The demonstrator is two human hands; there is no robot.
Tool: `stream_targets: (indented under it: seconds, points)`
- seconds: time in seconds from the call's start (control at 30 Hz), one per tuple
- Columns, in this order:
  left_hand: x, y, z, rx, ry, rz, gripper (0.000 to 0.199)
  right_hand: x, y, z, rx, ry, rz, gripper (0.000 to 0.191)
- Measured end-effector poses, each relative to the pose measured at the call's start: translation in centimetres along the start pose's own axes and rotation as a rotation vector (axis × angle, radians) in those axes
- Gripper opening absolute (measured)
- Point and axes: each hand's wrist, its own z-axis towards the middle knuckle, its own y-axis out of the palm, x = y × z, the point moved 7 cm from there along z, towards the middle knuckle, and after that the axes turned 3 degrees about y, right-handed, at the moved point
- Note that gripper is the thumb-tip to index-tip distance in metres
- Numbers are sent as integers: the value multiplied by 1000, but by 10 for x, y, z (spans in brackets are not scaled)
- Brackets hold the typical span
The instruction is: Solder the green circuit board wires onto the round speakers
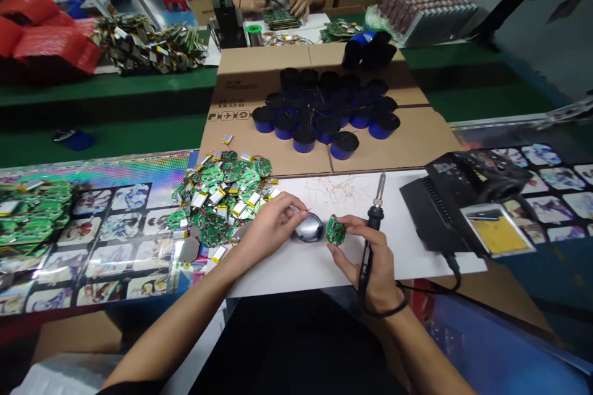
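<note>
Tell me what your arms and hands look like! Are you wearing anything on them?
Both forearms and hands are bare, with no gloves. The left hand and right hand have long, slim fingers. A thin black band or cord circles the right wrist, but I can't tell which it is. A dark sleeve edge seems to show near the left arm.

Both forearms reach forward; the left hand (269, 228) curves with fingers pinched, the right hand (373, 265) closed in a grip.
</note>
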Motion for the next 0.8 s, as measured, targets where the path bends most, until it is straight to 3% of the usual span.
stream_targets:
  seconds: [0.1,0.27,0.4,0.57,0.8]
  points:
    - [-11,13,-7,42,-179,-361,38,-9,14,-2,-80,-64,-35,44]
    - [-14,29,-27,71,-195,-580,44,-17,27,4,-154,-197,-216,35]
    - [-18,31,-35,149,-109,-556,39,-18,23,9,-169,-236,-204,34]
    - [-16,27,-29,208,-19,-479,38,-13,19,9,-179,-229,-212,38]
    - [-10,29,-24,160,68,-324,31,-11,18,17,-191,-133,-135,40]
